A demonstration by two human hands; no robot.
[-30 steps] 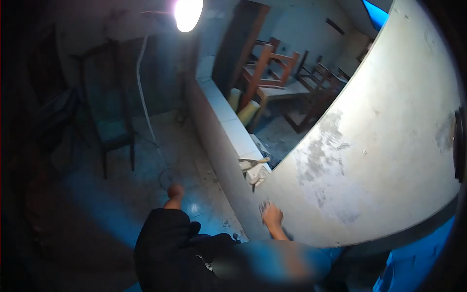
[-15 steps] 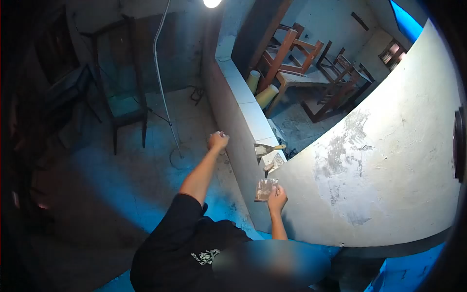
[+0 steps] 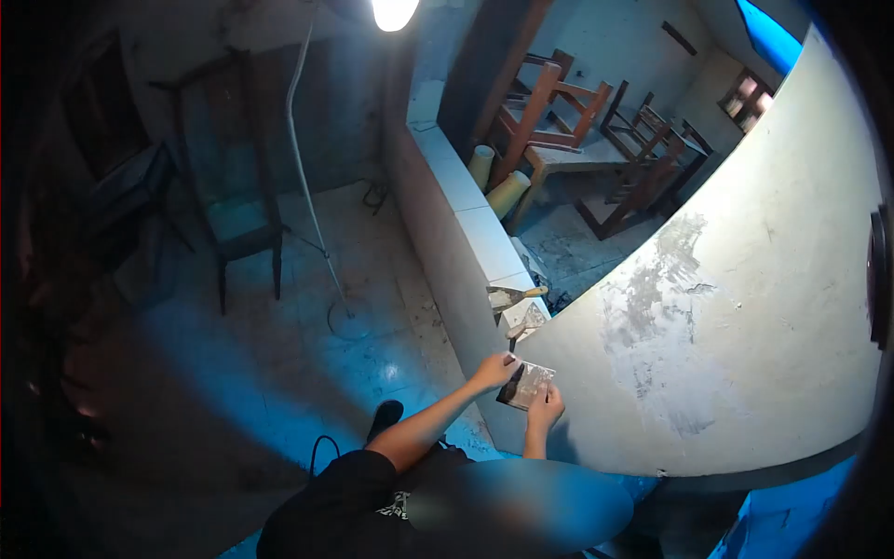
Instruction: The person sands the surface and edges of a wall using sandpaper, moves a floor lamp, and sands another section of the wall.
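In the head view, my right hand point(image 3: 547, 407) is closed on the lower right edge of a flat rectangular putty spreader point(image 3: 529, 384), smeared with pale and dark residue. My left hand point(image 3: 496, 371) is at the spreader's upper left corner with its fingers pinched together. What those fingers hold, if anything, is too small to tell. Just beyond the hands, a putty knife point(image 3: 514, 334) with a dark end lies on the tiled ledge point(image 3: 484, 244). Behind it is a wider scraper with a yellow handle point(image 3: 535, 292).
A white wall point(image 3: 745, 363) with grey patched areas curves along the right. Upturned wooden chairs point(image 3: 549, 102) rest on a table point(image 3: 568, 158) past the ledge. To the left stand a dark chair point(image 3: 244, 233) and a thin pole point(image 3: 303, 168). A lit bulb point(image 3: 395, 11) hangs above.
My left hand has come down and right from over the floor to the spreader's corner. The spreader in my right hand has shifted slightly right and down and turned.
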